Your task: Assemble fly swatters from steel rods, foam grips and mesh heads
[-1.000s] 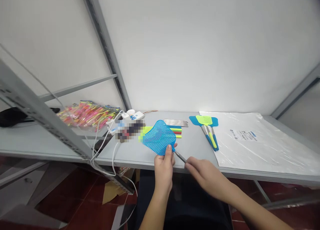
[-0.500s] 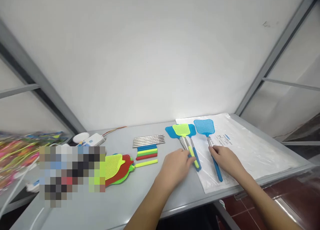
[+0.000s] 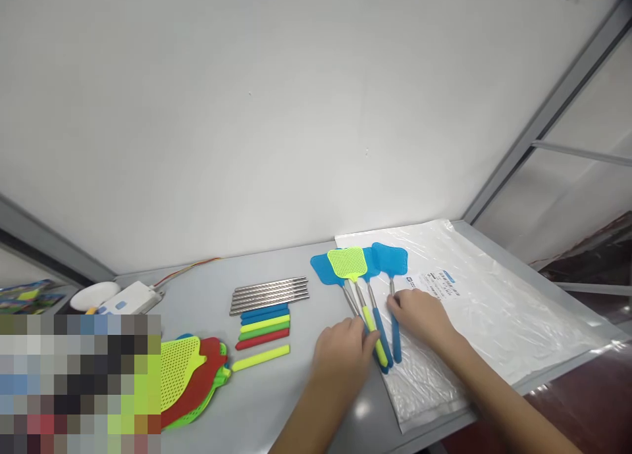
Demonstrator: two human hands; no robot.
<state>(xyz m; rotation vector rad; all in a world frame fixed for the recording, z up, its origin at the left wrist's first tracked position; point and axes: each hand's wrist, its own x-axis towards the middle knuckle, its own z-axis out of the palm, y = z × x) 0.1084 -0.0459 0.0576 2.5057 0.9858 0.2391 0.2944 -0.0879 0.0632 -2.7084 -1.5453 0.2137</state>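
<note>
My left hand is closed at the handles of a fanned group of fly swatters, its thumb against the yellow-green fly swatter. A blue fly swatter lies to the left beneath the yellow-green one, and more blue shows behind. My right hand is closed on another blue fly swatter, pinching it where the metal rod meets the blue handle. That swatter's head touches or overlaps the edge of the group. All heads point toward the wall.
Metal rods lie left of my hands, above coloured handles. Loose swatter heads are stacked farther left, partly pixelated. A white plastic bag covers the table's right side. A white power strip sits at the back left.
My right hand has brought its blue fly swatter leftward, up against the group. My left hand stays at the group's handles. The view has turned and shifted.
</note>
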